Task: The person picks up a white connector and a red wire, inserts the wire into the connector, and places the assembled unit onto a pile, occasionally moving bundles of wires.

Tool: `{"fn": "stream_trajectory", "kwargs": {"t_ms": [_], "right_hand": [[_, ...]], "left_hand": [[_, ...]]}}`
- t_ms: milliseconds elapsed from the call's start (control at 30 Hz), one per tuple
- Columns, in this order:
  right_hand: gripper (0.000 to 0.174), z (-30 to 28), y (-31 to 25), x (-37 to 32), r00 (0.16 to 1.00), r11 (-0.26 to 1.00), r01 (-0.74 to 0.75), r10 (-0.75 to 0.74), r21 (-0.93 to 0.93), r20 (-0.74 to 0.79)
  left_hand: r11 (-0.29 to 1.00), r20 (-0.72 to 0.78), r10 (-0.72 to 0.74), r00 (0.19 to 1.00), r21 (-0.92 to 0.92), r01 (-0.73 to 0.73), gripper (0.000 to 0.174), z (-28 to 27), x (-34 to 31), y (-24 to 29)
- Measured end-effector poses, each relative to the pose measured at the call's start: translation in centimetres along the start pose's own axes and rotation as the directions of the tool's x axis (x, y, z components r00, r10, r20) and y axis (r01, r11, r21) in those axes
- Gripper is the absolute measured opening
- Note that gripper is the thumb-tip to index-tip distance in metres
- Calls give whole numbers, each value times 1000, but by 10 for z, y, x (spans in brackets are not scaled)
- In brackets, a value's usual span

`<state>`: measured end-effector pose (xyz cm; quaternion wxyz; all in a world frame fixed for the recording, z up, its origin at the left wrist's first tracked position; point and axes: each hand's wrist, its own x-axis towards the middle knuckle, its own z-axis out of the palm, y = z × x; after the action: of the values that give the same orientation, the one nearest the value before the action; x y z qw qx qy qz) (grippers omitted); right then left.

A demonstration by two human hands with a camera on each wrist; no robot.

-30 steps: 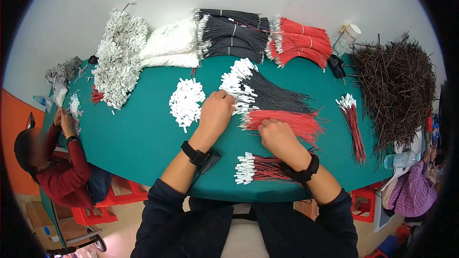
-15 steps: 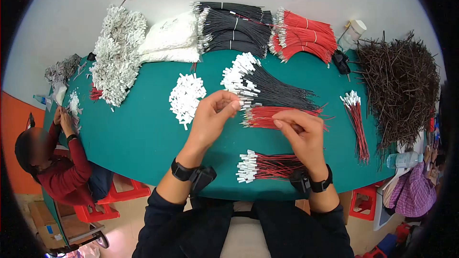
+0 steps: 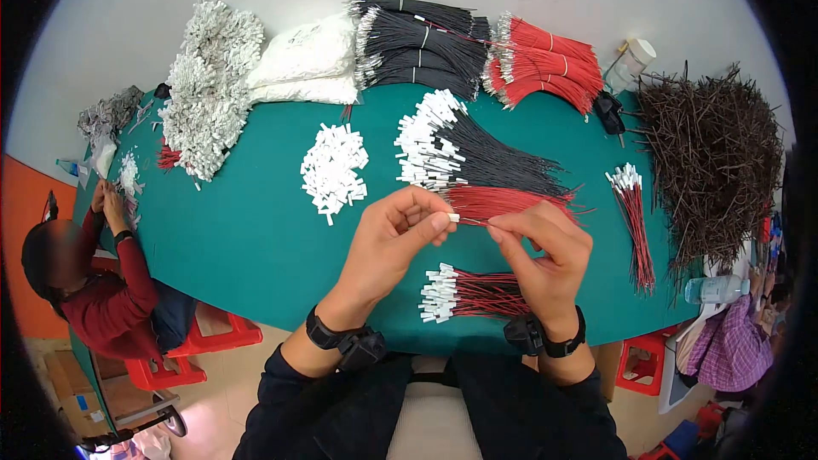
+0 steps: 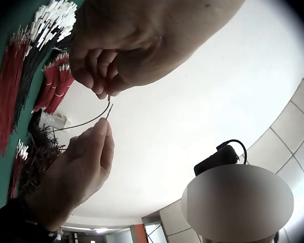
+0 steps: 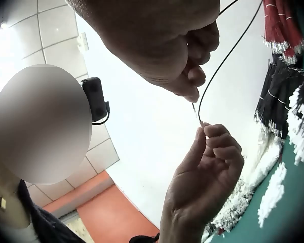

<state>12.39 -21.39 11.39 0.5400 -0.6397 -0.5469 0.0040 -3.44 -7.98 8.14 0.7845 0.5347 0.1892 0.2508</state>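
**Pinch grips, centre of frame**

Left hand (image 3: 381, 243): thumb and finger pinch white plug (image 3: 453, 218), centre of head view. Right hand (image 3: 548, 260): fingertips pinch thin wire (image 4: 109, 112), tip just beside plug. Plug heap (image 3: 334, 169): left of centre.

White connector (image 3: 454, 218) partly hidden by the pinching left hand (image 3: 381, 247)

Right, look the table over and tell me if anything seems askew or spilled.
One thing: the tangled dark heap on the right of the table, strands jutting every way, looks disordered, unlike the tied red bundles and black bundles at the back. No clear spill.
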Motion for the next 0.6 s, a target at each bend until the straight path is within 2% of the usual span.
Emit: {"fn": "stream_trajectory", "kwargs": {"t_ms": [233, 600], "right_hand": [[18, -2, -1, 1, 996, 994, 84, -82, -68, 25], [16, -1, -4, 3, 995, 995, 66, -60, -78, 74]], "left_hand": [[1000, 5, 6, 1000, 1, -6, 11, 0, -2, -1], [994, -25, 49, 998, 96, -46, 9, 5, -7, 0]]}}
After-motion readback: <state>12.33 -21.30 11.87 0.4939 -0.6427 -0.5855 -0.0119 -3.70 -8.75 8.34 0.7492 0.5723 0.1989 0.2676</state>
